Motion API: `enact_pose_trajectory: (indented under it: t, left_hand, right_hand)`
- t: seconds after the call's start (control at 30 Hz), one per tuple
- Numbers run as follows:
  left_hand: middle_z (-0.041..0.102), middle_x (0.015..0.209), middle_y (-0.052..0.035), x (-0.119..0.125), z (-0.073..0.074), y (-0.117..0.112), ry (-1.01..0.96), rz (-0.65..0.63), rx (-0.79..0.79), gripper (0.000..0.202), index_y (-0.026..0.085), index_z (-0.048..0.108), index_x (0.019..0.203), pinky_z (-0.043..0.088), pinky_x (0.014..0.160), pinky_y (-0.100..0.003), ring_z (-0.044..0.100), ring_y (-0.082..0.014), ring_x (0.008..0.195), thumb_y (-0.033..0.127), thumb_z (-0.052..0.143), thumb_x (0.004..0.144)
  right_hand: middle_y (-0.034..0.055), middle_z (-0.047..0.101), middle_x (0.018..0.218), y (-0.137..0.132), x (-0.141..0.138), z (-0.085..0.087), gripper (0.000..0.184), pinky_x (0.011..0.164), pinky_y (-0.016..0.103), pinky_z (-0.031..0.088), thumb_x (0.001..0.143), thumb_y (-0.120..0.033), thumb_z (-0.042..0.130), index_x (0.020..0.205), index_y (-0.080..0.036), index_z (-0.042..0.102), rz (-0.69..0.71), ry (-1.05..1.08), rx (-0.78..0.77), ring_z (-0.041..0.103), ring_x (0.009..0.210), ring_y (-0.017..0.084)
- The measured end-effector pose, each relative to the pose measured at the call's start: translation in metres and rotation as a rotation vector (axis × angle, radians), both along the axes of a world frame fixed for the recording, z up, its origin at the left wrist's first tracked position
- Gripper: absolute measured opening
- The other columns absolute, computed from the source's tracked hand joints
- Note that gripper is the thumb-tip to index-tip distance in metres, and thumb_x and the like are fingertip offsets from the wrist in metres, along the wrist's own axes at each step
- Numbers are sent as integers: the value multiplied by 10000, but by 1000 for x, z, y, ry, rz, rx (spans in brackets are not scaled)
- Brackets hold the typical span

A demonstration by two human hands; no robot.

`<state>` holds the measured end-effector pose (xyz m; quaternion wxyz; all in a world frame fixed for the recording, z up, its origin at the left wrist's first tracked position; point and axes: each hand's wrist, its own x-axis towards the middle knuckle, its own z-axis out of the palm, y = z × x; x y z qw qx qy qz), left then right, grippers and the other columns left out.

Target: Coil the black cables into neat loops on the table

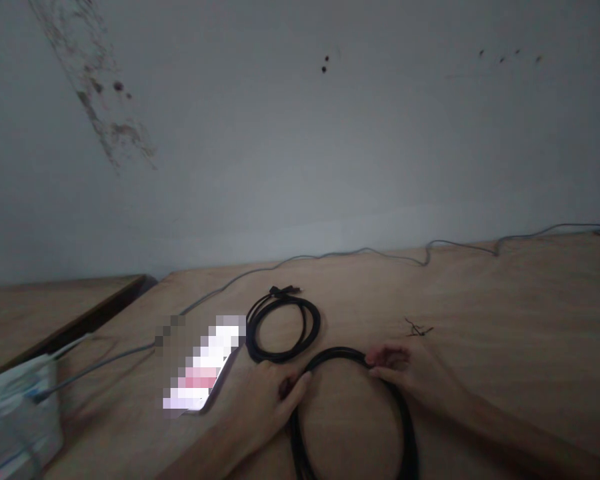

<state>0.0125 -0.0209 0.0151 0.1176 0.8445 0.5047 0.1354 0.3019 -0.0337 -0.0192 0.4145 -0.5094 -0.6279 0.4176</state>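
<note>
A large coil of black cable lies at the bottom middle, its lower part cut off by the frame. My left hand grips the coil's upper left side between thumb and curled fingers. On the upper right side, my right hand pinches the same coil, thumb below and fingers curled over. Just beyond my left hand rests a smaller coil of black cable, with its connector ends at the far side. Thin dark twist ties lie on the table beyond my right hand.
A phone-like lit device, partly pixelated, lies left of my left hand. A white box with cables stands at the left edge. One thin grey cable runs along the back of the wooden table, beside the wall.
</note>
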Motion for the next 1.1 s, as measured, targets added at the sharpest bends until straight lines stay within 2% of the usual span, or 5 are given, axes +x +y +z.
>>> enact_pose_trajectory:
  t: [0.23,0.6,0.73,0.87,1.1]
  left_hand:
    - [601,631,-6,-1,-3,1,5,6,0,503,195,547,637,308,601,-293,564,-167,622,507,402,1004]
    - [599,641,-9,-2,-2,0,3,-2,1,493,201,547,638,326,606,-295,567,-179,639,500,397,1001]
    - [603,637,-6,-3,-4,2,9,-10,8,492,204,545,641,309,593,-297,566,-173,621,498,401,1008]
    - [630,673,-22,-1,0,1,38,3,-2,486,199,556,657,319,613,-302,587,-187,663,500,403,1007]
    - [613,650,-15,-2,0,0,31,-2,-8,496,196,554,655,313,606,-298,576,-178,638,504,396,1009]
  right_hand:
    - [69,794,943,-2,2,0,286,822,374,588,810,-503,754,886,-234,811,60,-12,-13,730,919,270]
    - [49,792,998,2,6,-4,120,896,385,571,845,-291,717,917,-246,802,39,-54,75,722,985,255]
    - [45,790,965,4,8,-2,126,885,389,570,859,-297,706,931,-249,797,29,-124,105,725,938,244]
    - [51,792,975,3,6,3,138,875,402,570,862,-323,702,933,-260,803,-5,-188,130,718,955,262]
    - [58,793,951,2,3,2,145,863,391,576,859,-310,703,942,-239,798,-2,-95,91,729,915,251]
